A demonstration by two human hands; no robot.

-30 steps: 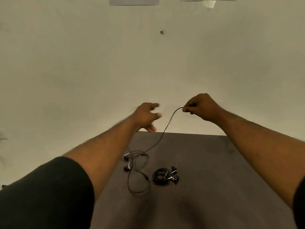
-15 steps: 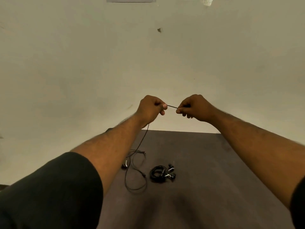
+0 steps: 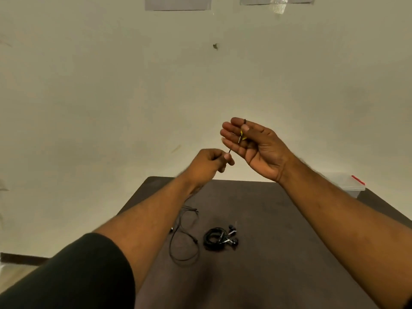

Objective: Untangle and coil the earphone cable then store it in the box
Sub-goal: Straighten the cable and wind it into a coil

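Both hands are raised above the far edge of the dark table (image 3: 278, 253). My right hand (image 3: 254, 146) is turned palm up, its thumb pressing the plug end of a black earphone cable (image 3: 182, 246) against the straight fingers. My left hand (image 3: 209, 162) pinches the same cable just below, fingers curled. The cable drops behind my left forearm to a loose loop on the table. A second earphone set (image 3: 219, 238) lies coiled beside that loop. A clear plastic box (image 3: 347, 184) with a red mark stands at the table's far right edge.
A pale wall rises directly behind the table. Two grey paper sheets (image 3: 178, 3) are stuck at its top. The floor shows at the lower left.
My right hand has turned palm up and risen, fingers now spread with the plug under the thumb. My left hand has dropped slightly, still pinching the cable. The box has come into view.
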